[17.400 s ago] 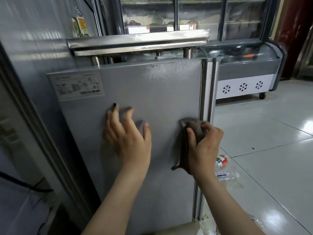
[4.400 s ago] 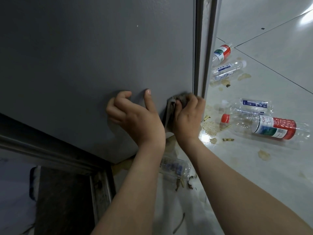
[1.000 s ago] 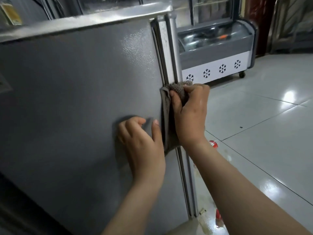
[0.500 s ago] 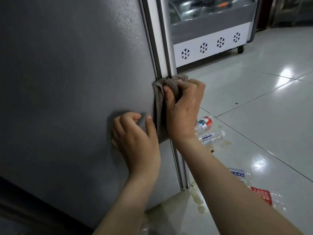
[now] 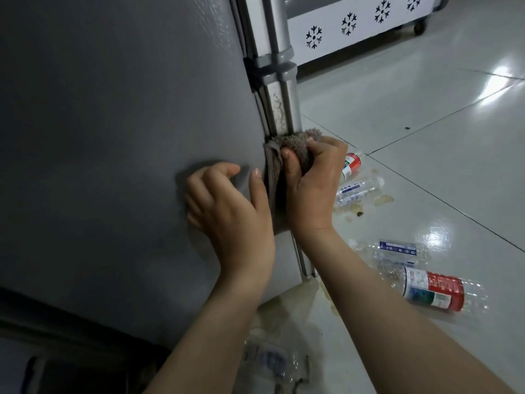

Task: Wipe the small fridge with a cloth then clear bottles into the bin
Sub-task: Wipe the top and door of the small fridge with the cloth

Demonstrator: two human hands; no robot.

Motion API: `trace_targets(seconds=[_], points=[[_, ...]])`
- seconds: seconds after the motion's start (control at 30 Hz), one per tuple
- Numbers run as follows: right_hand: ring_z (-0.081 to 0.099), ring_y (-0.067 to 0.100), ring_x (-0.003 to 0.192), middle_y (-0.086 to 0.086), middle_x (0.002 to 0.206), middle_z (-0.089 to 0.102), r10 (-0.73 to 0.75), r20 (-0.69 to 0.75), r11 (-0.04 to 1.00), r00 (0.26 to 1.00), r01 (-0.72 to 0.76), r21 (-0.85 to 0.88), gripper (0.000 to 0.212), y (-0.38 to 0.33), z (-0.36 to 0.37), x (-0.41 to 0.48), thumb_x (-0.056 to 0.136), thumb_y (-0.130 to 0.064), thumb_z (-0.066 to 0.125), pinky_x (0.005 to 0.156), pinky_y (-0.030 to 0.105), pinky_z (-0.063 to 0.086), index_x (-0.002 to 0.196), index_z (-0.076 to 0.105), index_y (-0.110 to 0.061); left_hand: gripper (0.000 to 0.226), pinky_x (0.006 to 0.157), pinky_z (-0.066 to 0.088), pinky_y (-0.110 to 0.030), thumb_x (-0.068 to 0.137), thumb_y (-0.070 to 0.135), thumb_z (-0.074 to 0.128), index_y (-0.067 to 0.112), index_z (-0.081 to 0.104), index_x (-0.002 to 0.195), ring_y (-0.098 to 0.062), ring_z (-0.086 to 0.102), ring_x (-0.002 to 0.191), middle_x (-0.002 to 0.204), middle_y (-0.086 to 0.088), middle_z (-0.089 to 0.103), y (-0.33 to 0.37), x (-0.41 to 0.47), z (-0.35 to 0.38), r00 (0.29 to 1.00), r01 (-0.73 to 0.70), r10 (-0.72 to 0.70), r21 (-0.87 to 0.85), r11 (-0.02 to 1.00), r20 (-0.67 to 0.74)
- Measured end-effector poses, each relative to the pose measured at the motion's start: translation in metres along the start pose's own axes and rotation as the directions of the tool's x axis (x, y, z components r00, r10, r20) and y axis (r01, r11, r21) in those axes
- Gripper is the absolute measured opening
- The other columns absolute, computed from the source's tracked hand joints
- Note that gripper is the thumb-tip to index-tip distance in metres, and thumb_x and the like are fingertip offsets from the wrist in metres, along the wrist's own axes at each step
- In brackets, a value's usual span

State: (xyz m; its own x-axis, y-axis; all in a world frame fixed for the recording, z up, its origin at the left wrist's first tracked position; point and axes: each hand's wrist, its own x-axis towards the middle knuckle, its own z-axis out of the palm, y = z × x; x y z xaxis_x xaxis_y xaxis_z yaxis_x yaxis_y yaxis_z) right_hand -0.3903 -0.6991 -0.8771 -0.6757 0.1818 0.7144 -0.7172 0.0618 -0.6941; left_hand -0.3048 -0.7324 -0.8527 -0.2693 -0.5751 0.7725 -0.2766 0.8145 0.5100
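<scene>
The small fridge (image 5: 127, 123) is showing its side here, a flat grey metal panel with a fine pebbly texture. A paler ribbed door edge (image 5: 284, 103) is running down its right side, with crusty white speckling on it. The cloth (image 5: 295, 143) is a fuzzy grey-brown terry rag, bunched up on top and hanging in a fold below. The right hand (image 5: 312, 189) is clenching it tight, fingers wrapped over the bunched part and thumb pressing in front, pushing it against that door edge. The left hand (image 5: 227, 211) is resting just left of the cloth on the grey panel, fingers curled in with the tips touching the metal and thumb sticking straight up, holding nothing.

The floor (image 5: 426, 95) is glossy pale tile with dark grout lines, and it's looking grubby with brownish splotches near the fridge. 5 clear plastic bottles are lying on their sides down there:
- the far red-label bottle (image 5: 350, 166) and far blue-label bottle (image 5: 358, 190), just right of the right hand
- the near blue-label bottle (image 5: 397, 251) and the fatter near red-label bottle (image 5: 434, 288), closer in
- a crumpled bottle (image 5: 270, 362), lying by the fridge's bottom corner

At the far end, a white freezer (image 5: 349, 27) with black snowflake prints is standing on small casters.
</scene>
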Motion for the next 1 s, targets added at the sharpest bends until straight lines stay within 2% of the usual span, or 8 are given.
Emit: trace_targets(seconds=[0.07, 0.13, 0.3, 0.47, 0.67, 0.8, 0.9, 1.0], points=[[0.053, 0.041, 0.091, 0.027, 0.101, 0.05, 0.02, 0.017, 1.0, 1.0, -0.02, -0.001, 0.025, 0.006, -0.002, -0.008, 0.084, -0.029, 0.053, 0.08, 0.045, 0.046, 0.099, 0.037, -0.017, 0.023, 0.079, 0.02, -0.023, 0.081, 0.028, 0.059, 0.007, 0.054, 0.091, -0.023, 0.04, 0.097, 0.1, -0.018, 0.053, -0.003, -0.004, 0.002, 0.999, -0.04, 0.04, 0.02, 0.999, -0.01], [0.053, 0.042, 0.091, 0.028, 0.101, 0.049, 0.027, 0.025, 1.0, 0.999, -0.027, -0.004, 0.026, 0.013, -0.004, -0.015, 0.084, -0.028, 0.054, 0.08, 0.045, 0.047, 0.101, 0.039, -0.015, 0.023, 0.079, 0.024, -0.028, 0.081, 0.025, 0.061, 0.006, 0.054, 0.092, -0.022, 0.036, 0.096, 0.101, -0.02, 0.053, -0.005, -0.007, 0.004, 0.998, -0.062, 0.063, 0.03, 0.998, -0.018], [0.05, 0.036, 0.094, 0.03, 0.101, 0.049, 0.049, 0.043, 0.999, 0.998, -0.048, -0.023, 0.027, 0.03, -0.009, -0.033, 0.084, -0.027, 0.055, 0.081, 0.042, 0.045, 0.101, 0.038, -0.015, 0.022, 0.083, 0.029, -0.034, 0.082, 0.023, 0.062, 0.006, 0.053, 0.092, -0.024, 0.036, 0.095, 0.102, -0.022, 0.053, -0.014, -0.024, 0.012, 0.999, -0.046, 0.046, 0.03, 0.998, -0.024], [0.051, 0.045, 0.095, 0.031, 0.103, 0.049, 0.078, 0.075, 0.996, 0.994, -0.074, -0.043, 0.028, 0.045, -0.014, -0.051, 0.085, -0.027, 0.055, 0.085, 0.042, 0.044, 0.103, 0.037, -0.015, 0.024, 0.086, 0.032, -0.032, 0.084, 0.023, 0.059, 0.001, 0.055, 0.093, -0.023, 0.038, 0.098, 0.104, -0.023, 0.052, -0.026, -0.039, 0.013, 1.0, 0.004, -0.004, 0.002, 1.0, 0.022], [0.051, 0.042, 0.097, 0.03, 0.104, 0.049, 0.135, 0.125, 0.99, 0.983, -0.129, -0.057, 0.028, 0.066, -0.023, -0.08, 0.084, -0.023, 0.056, 0.088, 0.033, 0.039, 0.103, 0.037, -0.014, 0.024, 0.085, 0.042, -0.042, 0.084, 0.02, 0.06, -0.002, 0.054, 0.094, -0.039, 0.051, 0.095, 0.104, -0.024, 0.05, -0.032, -0.054, 0.017, 0.997, 0.017, -0.015, -0.021, 1.0, 0.077], [0.052, 0.04, 0.095, 0.028, 0.104, 0.049, 0.169, 0.173, 0.983, 0.97, -0.153, -0.102, 0.027, 0.08, -0.032, -0.1, 0.083, -0.023, 0.056, 0.084, 0.028, 0.039, 0.101, 0.037, -0.014, 0.025, 0.086, 0.044, -0.049, 0.083, 0.021, 0.058, -0.001, 0.053, 0.093, -0.04, 0.051, 0.093, 0.103, -0.024, 0.049, -0.043, -0.07, 0.02, 0.99, 0.024, -0.018, -0.041, 0.999, 0.137], [0.053, 0.038, 0.093, 0.026, 0.103, 0.05, 0.215, 0.206, 0.973, 0.955, -0.19, -0.133, 0.026, 0.089, -0.037, -0.113, 0.082, -0.024, 0.054, 0.081, 0.036, 0.044, 0.101, 0.04, -0.012, 0.025, 0.086, 0.044, -0.05, 0.083, 0.023, 0.057, 0.001, 0.052, 0.093, -0.039, 0.05, 0.095, 0.104, -0.021, 0.048, -0.051, -0.081, 0.023, 0.985, 0.039, -0.032, -0.037, 0.999, 0.172], [0.054, 0.038, 0.092, 0.025, 0.102, 0.05, 0.294, 0.235, 0.95, 0.927, -0.256, -0.178, 0.029, 0.099, -0.044, -0.127, 0.082, -0.02, 0.059, 0.078, 0.046, 0.048, 0.098, 0.05, 0.003, 0.025, 0.087, 0.043, -0.051, 0.083, 0.024, 0.057, 0.002, 0.052, 0.094, -0.031, 0.045, 0.097, 0.104, -0.019, 0.047, -0.055, -0.087, 0.025, 0.982, 0.056, -0.048, -0.041, 0.998, 0.184]])
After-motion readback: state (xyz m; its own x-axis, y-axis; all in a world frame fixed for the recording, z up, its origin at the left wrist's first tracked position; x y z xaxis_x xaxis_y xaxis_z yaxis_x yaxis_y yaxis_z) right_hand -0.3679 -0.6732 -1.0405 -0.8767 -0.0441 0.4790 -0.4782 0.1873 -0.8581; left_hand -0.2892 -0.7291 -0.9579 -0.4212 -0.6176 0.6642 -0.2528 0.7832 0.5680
